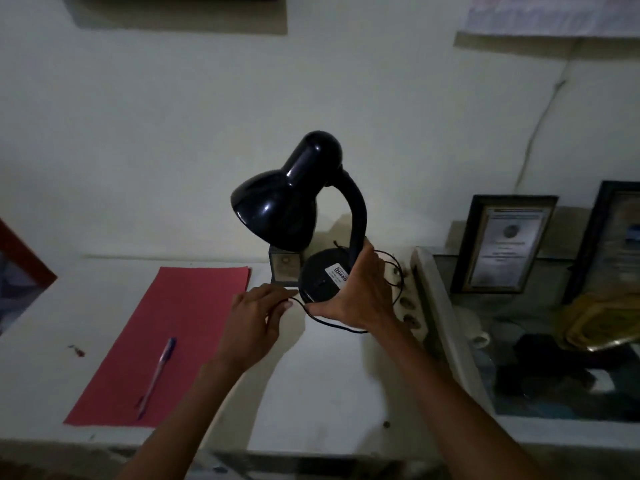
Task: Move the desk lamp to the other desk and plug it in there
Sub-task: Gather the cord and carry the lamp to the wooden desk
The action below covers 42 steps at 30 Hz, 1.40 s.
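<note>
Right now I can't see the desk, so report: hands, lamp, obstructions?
Right hand grips lamp base. Left hand fingers on cord. Power strip close right.

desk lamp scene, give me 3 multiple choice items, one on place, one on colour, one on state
1. Where does the pen lie?
A. on the red sheet
B. on the power strip
C. under the lamp

2. What colour is the desk lamp?
A. white
B. black
C. red

3. What is the right hand doing?
A. resting flat
B. writing
C. gripping the lamp's base and neck

Answers:
1. A, the pen rests on the red sheet.
2. B, shade, neck and base are all black.
3. C, its fingers wrap the base while the left hand handles the cord.
</note>
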Motion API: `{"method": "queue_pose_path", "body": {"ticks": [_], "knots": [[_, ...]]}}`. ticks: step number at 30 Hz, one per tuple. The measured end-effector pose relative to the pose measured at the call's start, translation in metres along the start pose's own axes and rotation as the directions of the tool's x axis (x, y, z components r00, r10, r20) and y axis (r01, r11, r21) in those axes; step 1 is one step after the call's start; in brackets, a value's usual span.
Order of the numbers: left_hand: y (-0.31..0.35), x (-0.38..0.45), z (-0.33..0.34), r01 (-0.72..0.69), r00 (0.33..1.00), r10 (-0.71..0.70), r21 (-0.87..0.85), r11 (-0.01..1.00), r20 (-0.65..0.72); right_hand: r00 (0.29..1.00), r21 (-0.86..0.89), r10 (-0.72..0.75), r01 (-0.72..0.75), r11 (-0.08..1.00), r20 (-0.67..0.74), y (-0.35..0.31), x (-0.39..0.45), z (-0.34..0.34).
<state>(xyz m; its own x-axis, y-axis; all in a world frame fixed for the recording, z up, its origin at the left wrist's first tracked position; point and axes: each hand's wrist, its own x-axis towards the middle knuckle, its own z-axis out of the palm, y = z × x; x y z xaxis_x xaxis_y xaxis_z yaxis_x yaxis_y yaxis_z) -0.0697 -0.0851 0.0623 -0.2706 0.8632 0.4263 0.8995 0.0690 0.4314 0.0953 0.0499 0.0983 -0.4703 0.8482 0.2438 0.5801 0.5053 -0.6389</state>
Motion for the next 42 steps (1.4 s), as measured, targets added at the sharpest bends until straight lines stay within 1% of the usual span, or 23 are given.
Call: {"method": "queue_pose_path", "body": {"ticks": [4, 8, 11, 15, 20, 22, 27, 31, 36, 39, 42], "knots": [[0.005, -0.013, -0.033, -0.083, 0.996, 0.081, -0.095, 0.992, -0.029, 0.998, -0.022, -0.008, 0.006, 1.0, -0.06, -0.035, -0.03, -0.019], [0.013, -0.037, -0.051, -0.101, 0.995, 0.1, -0.296, 0.95, -0.018, 0.993, -0.041, 0.044, -0.049, 0.998, -0.113, -0.059, -0.076, -0.031], [0.024, -0.053, -0.057, -0.158, 0.984, 0.175, -0.327, 0.932, 0.024, 0.987, -0.079, 0.066, -0.078, 0.994, -0.145, -0.067, -0.113, -0.041], [0.05, -0.08, -0.057, -0.236, 0.963, 0.267, -0.37, 0.898, 0.034, 0.967, -0.084, 0.119, -0.141, 0.986, -0.227, -0.064, -0.168, -0.054], [0.093, -0.11, -0.053, -0.291, 0.934, 0.353, -0.454, 0.842, 0.056, 0.929, -0.11, 0.202, -0.246, 0.963, -0.309, -0.047, -0.225, -0.078], [0.114, -0.121, -0.049, -0.283, 0.928, 0.364, -0.478, 0.831, 0.083, 0.909, -0.119, 0.232, -0.288, 0.95, -0.347, -0.04, -0.247, -0.091], [0.176, -0.148, -0.032, -0.281, 0.9, 0.413, -0.541, 0.793, 0.137, 0.873, -0.123, 0.259, -0.335, 0.934, -0.412, -0.019, -0.308, -0.138], [0.232, -0.175, -0.018, -0.306, 0.868, 0.475, -0.595, 0.743, 0.147, 0.814, -0.077, 0.306, -0.392, 0.917, -0.494, 0.001, -0.361, -0.179], [0.308, -0.211, 0.0, -0.375, 0.795, 0.583, -0.619, 0.69, 0.168, 0.766, -0.03, 0.344, -0.428, 0.903, -0.544, 0.032, -0.431, -0.227], [0.35, -0.23, 0.017, -0.404, 0.727, 0.655, -0.641, 0.652, 0.207, 0.698, -0.015, 0.358, -0.468, 0.884, -0.62, 0.052, -0.476, -0.251], [0.393, -0.246, 0.035, -0.405, 0.685, 0.684, -0.649, 0.644, 0.251, 0.632, -0.033, 0.369, -0.53, 0.847, -0.681, 0.068, -0.512, -0.273]]}}
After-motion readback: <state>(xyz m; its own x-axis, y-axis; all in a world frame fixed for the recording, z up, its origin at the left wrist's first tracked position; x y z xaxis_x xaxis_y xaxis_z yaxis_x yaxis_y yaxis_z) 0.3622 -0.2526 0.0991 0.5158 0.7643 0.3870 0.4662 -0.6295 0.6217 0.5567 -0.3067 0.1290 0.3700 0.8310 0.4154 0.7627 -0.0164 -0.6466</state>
